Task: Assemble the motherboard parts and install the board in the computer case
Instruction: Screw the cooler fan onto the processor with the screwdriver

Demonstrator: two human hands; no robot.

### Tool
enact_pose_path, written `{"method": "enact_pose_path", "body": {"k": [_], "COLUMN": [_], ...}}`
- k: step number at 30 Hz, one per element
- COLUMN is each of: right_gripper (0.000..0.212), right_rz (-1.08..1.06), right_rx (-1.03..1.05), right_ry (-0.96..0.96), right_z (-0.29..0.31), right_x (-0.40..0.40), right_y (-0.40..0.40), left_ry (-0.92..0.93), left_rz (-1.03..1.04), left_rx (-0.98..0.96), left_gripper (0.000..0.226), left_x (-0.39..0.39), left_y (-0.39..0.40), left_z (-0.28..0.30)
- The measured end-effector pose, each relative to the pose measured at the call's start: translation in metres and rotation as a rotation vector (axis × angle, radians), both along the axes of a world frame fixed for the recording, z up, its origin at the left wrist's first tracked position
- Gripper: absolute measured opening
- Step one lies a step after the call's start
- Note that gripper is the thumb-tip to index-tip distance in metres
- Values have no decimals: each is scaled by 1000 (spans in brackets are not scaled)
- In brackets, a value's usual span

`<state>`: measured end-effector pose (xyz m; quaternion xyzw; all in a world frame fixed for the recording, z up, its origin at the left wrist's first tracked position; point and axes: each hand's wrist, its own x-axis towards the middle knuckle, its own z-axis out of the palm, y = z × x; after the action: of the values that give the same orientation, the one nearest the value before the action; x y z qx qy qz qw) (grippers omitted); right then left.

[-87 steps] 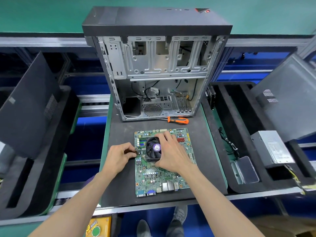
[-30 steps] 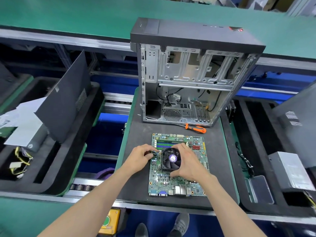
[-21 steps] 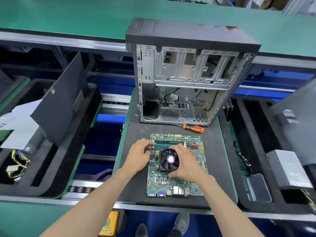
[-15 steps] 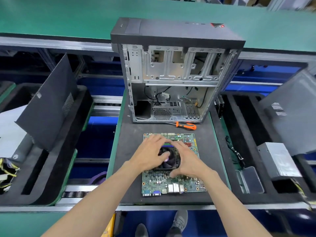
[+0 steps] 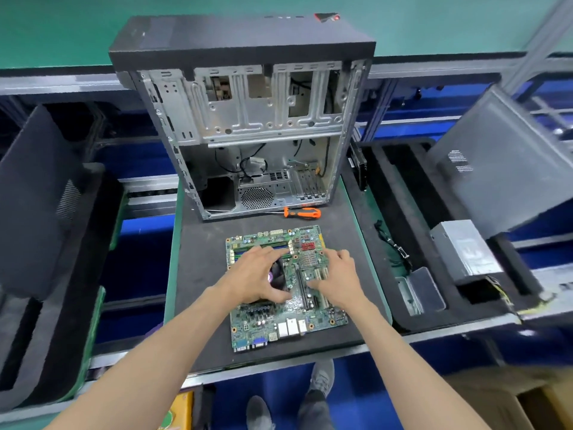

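cooler fan mostly hidden under the left hand, right hand covering part of the motherboard, its fingers motion-blurred, side panel at right blurred and cut by the frame edge, yellow box cut off at the bottom

One motherboard, one case, one screwdriver (orange-handled), two side panels.

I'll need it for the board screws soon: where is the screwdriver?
The orange-handled screwdriver lies on the mat against the open case, beyond the motherboard.
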<state>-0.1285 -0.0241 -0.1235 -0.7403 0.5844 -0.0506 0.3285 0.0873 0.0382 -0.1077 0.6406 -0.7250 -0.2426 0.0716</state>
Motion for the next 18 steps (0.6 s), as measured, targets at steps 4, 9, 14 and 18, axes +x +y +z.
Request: {"method": "enact_pose_path", "body": {"k": [4,9,14,18], "right_gripper": [84,79,77,74], "right_rz": [-69,-87,-92,-89], "right_rx": [12,19,8,5], "right_ry": [11,13,9,15], "right_z": [-2,-2,-1,1], "right_x": [6,11,12,11], "right_y": [-7,-12,-13,-11], "left_ry": [19,26,-7,8], "left_rz": [8,28,79,65], "left_rx": [-15,-13,-32,-14], "left_gripper": [112,109,106,108], "left_x": [1,2,-4,-3], "left_y": [0,-1,1,-1], "left_z": [-1,-2,-1,-1]}}
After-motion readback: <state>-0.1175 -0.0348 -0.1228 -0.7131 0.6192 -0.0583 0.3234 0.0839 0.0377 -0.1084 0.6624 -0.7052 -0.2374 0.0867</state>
